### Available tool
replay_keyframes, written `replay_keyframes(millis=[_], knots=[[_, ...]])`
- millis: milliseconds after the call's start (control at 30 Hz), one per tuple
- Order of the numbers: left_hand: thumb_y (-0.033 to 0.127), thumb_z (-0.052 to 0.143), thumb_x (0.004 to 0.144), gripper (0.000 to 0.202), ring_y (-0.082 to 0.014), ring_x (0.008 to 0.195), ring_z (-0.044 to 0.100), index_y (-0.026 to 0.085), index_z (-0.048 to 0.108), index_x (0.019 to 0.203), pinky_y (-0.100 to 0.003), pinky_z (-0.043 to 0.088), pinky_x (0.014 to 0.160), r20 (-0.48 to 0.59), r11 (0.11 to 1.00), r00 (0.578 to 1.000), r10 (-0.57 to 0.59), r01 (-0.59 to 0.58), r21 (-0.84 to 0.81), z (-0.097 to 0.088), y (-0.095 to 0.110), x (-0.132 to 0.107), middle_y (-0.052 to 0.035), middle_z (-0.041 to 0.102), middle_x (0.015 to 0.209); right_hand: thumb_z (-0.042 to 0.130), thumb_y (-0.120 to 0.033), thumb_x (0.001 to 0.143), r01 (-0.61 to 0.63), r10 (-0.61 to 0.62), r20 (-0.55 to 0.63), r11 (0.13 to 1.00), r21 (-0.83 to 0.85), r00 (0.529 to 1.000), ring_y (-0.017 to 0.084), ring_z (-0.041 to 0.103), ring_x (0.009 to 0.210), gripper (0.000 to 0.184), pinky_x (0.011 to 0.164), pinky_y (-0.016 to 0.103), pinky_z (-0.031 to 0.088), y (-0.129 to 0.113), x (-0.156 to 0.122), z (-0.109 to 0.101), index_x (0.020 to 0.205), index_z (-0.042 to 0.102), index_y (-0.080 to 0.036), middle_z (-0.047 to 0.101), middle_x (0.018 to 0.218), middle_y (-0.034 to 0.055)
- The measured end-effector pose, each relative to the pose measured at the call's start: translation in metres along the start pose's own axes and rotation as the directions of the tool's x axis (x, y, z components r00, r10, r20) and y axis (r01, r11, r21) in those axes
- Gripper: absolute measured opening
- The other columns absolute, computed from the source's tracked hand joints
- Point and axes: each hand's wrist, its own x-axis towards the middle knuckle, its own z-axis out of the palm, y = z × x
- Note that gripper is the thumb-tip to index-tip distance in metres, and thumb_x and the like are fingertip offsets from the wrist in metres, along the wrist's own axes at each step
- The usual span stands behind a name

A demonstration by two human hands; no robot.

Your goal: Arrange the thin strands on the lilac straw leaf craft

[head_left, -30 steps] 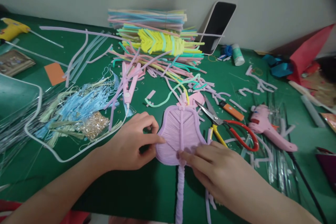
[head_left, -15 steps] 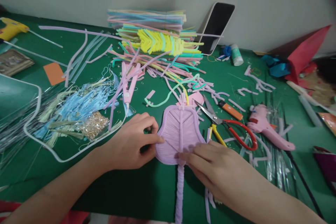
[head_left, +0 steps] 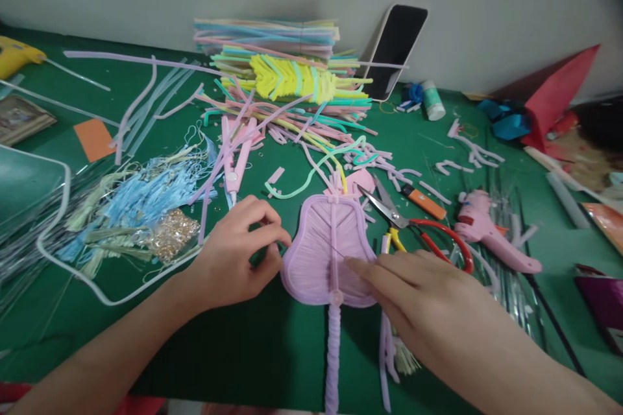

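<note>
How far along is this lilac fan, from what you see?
Done: lilac fan face is filled with strands, handle wrapped. In hand: left hand pinches its left edge, right hand presses the face. Left, likely: stray stem ends at the top need trimming.

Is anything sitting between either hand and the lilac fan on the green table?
Nothing visible does. The left hand touches the lilac fan at its left rim, and the right hand rests its fingertips on the fan's face. The scissors lie beside the fan's right edge, not between.
</note>
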Motion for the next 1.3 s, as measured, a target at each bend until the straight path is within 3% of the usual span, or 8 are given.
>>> replay_keyframes(millis=[267,533,1033,1300], knots=[[0.007,0.048,0.082,0.025,-0.0186,0.079,0.049,0.016,0.068,0.094,-0.034,0.043,0.07,0.078,0.999,0.997,0.001,-0.005,0.05,0.004,0.003,-0.001,-0.0062,0.056,0.085,0.052,-0.005,0.079,0.006,-0.006,-0.019,1.0,-0.012,1.0,0.017,0.054,0.055,0.02,0.055,0.032,0.039,-0.006,0.012,0.012,0.086,0.064,-0.019,0.059,0.064,-0.0011],[0.008,0.048,0.083,0.026,-0.0185,0.08,0.049,0.017,0.068,0.098,-0.034,0.043,0.07,0.071,0.998,0.997,0.016,-0.02,0.054,0.005,0.002,-0.001,-0.0062,0.056,0.085,0.044,-0.006,0.085,0.008,-0.01,-0.028,0.999,-0.039,1.0,0.019,0.056,0.061,0.031,0.059,0.034,0.043,-0.003,0.006,0.009,0.107,0.064,-0.014,0.062,0.072,0.0025],[0.007,0.049,0.083,0.025,-0.0195,0.079,0.048,0.015,0.069,0.097,-0.035,0.041,0.07,0.099,0.998,0.995,0.022,-0.027,0.051,0.007,0.001,-0.001,-0.007,0.055,0.085,0.051,-0.004,0.08,0.029,-0.029,-0.01,0.999,0.024,1.0,0.019,0.057,0.063,0.033,0.061,0.033,0.044,-0.007,0.005,0.016,0.109,0.063,-0.013,0.063,0.074,0.0022],[0.013,0.051,0.086,0.033,-0.0214,0.084,0.047,0.019,0.065,0.116,-0.038,0.041,0.074,0.183,0.991,0.983,0.027,-0.05,0.123,0.012,-0.002,-0.002,-0.008,0.054,0.093,0.054,-0.004,0.079,0.014,-0.015,0.025,0.999,0.032,1.0,0.019,0.06,0.068,0.035,0.064,0.033,0.045,-0.003,0.008,0.02,0.111,0.064,-0.013,0.065,0.078,0.0018]])
